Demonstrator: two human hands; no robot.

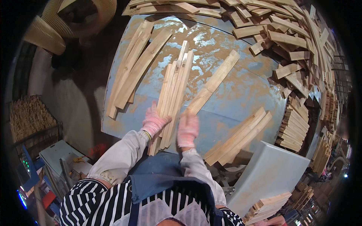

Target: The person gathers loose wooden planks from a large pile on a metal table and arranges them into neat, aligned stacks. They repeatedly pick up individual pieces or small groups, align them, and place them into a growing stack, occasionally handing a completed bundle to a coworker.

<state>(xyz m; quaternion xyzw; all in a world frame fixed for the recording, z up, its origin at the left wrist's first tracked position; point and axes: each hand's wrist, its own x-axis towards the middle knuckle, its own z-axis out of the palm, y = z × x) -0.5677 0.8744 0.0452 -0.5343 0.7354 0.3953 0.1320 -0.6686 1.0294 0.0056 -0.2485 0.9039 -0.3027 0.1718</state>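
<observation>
A bundle of long, narrow wooden strips (pixel 175 86) lies lengthwise in front of me on a blue, dust-covered tabletop (pixel 226 118). My left hand (pixel 154 119), in a pink glove, grips the bundle near its close end, thumb across the top and fingers along the left side. Just right of the bundle is my right hand (pixel 188 130), also pink-gloved and smeared by motion. It is close to the near end of a single wooden board (pixel 215 81) that slants away to the right. Whether its fingers hold that board I cannot tell.
More boards (pixel 137 67) lie at the table's left, and a few (pixel 241 137) at the right. A large heap of wood pieces (pixel 279 34) rises beyond the far right edge. Near right stands a grey metal panel (pixel 269 177); another person's pink-gloved hand (pixel 272 221) is by stacked wood.
</observation>
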